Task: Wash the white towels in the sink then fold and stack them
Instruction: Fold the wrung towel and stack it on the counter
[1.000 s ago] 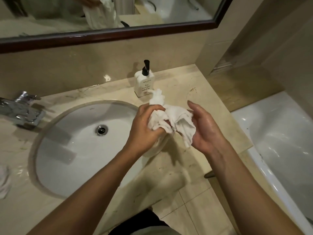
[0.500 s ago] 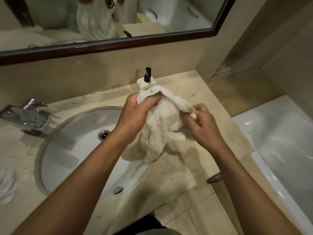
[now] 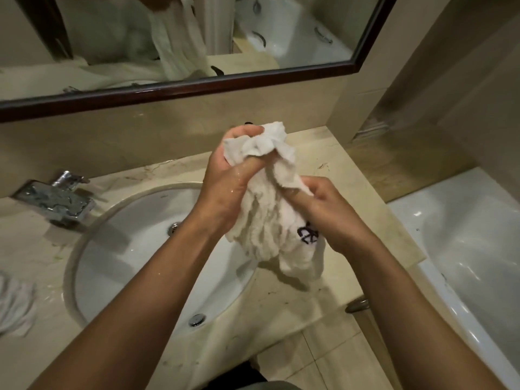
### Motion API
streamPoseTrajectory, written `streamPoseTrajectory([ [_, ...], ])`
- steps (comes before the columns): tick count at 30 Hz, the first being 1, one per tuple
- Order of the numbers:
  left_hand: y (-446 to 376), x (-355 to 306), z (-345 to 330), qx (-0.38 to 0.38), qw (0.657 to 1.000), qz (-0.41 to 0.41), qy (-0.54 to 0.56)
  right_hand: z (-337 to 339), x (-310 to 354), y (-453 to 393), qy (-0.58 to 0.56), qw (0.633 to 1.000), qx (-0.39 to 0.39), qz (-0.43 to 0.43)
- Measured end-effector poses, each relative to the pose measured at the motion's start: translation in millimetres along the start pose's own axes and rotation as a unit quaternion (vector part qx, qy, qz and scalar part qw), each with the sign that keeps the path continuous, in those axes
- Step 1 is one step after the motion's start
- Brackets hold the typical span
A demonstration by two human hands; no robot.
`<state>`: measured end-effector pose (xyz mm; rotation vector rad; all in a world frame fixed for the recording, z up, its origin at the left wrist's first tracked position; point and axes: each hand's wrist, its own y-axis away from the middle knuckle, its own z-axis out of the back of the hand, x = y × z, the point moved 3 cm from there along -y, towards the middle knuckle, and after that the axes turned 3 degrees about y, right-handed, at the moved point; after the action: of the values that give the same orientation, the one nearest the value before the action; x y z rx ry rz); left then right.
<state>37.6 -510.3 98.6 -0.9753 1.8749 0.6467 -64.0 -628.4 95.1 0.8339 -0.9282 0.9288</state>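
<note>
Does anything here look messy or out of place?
A little: a crumpled white cloth lies on the wet counter left of the sink, and dark specks dot the counter's near edge. Otherwise nothing odd.

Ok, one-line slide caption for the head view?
Both hands, left hand and right hand, grip a white towel above the sink.

We've got a dark-framed mirror (image 3: 197,85) running along the wall above the beige marble counter (image 3: 351,175). A chrome faucet (image 3: 56,201) sits on the left side of that counter. On the right, lower down, there's a white bathtub (image 3: 464,235), and pale floor tiles (image 3: 323,356) show at the bottom.
</note>
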Motion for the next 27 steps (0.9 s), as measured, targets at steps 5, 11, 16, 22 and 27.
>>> streamPoseTrajectory([
  [5, 2.5, -4.8, 22.0, -0.018, 0.988, 0.053, 0.147, 16.0, -0.3, -2.3, -0.466, 0.864, -0.061, -0.179],
  [11, 9.2, -13.5, 30.2, -0.05, 0.988, 0.005, 0.147, 4.8, 23.2, -4.5, -0.474, 0.862, -0.076, -0.163],
  [16, 11.5, -22.5, 19.6, 0.055, 0.981, -0.029, 0.181, -27.3, 40.3, -12.5, -0.314, 0.948, 0.007, -0.056],
  [22, 10.7, -36.9, 11.9, 0.108, 0.972, -0.034, 0.207, -27.5, 36.0, -16.3, -0.151, 0.981, 0.112, 0.049],
  [27, -0.2, -52.0, 14.4, 0.117, 0.991, -0.047, 0.042, -13.9, 42.7, -32.6, -0.096, 0.99, -0.006, 0.099],
])
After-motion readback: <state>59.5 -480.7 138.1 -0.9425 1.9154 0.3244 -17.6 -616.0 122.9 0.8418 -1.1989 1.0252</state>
